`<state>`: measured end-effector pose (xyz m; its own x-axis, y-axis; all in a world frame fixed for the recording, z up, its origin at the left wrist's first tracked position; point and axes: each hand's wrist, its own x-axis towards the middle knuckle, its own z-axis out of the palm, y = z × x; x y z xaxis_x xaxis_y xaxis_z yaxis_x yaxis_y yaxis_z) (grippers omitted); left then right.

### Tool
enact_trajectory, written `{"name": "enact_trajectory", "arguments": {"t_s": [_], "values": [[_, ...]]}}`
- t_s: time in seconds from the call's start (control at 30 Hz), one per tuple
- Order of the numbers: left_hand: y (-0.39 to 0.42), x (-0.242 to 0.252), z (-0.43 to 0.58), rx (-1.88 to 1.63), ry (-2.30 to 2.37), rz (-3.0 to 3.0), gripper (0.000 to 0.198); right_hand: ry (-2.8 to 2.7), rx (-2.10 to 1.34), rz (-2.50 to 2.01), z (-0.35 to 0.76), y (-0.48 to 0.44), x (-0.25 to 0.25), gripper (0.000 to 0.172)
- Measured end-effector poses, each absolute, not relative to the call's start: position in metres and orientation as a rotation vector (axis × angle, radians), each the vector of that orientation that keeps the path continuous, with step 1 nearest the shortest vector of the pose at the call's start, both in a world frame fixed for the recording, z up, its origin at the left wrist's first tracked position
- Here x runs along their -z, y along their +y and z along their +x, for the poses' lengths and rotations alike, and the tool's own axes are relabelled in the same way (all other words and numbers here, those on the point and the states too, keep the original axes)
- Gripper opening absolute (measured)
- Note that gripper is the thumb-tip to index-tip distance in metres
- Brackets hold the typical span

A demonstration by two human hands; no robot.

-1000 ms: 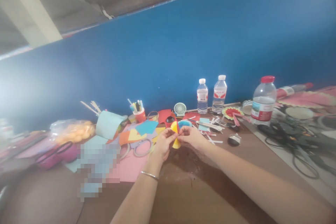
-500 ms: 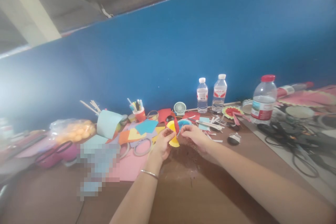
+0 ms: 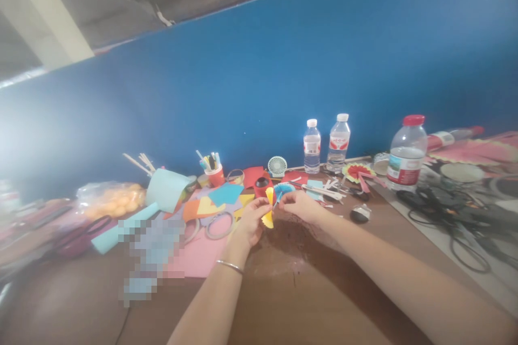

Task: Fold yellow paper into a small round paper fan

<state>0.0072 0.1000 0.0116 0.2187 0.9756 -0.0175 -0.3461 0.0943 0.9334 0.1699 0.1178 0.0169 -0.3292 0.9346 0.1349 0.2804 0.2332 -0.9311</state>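
Both my hands meet over the middle of the brown table. My left hand pinches a small pleated yellow paper fan, which stands nearly upright between the two hands. My right hand is closed in a pinch at the fan's top edge, holding something thin there that I cannot make out. Just behind the hands lie a pleated blue paper fan and a red object. A thin bracelet circles my left wrist.
Coloured paper sheets, tape rings, a red pen cup and a small white fan crowd the far side. Two small water bottles and a larger one stand right. Black scissors lie far right. A blue wall backs the table.
The yellow fan has been folded narrower and turned more upright between my hands. My hands shifted slightly closer together. At the left, a light blue paper roll now lies lower on the table.
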Motion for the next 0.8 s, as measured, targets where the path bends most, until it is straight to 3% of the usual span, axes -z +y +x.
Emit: {"name": "enact_trajectory", "arguments": {"t_s": [0.8], "values": [[0.0992,-0.0094,0.0073,-1.140,0.772,0.904,0.026,-1.678,-1.034,-1.044,0.1684,0.1177,-0.0194,0.012]]}}
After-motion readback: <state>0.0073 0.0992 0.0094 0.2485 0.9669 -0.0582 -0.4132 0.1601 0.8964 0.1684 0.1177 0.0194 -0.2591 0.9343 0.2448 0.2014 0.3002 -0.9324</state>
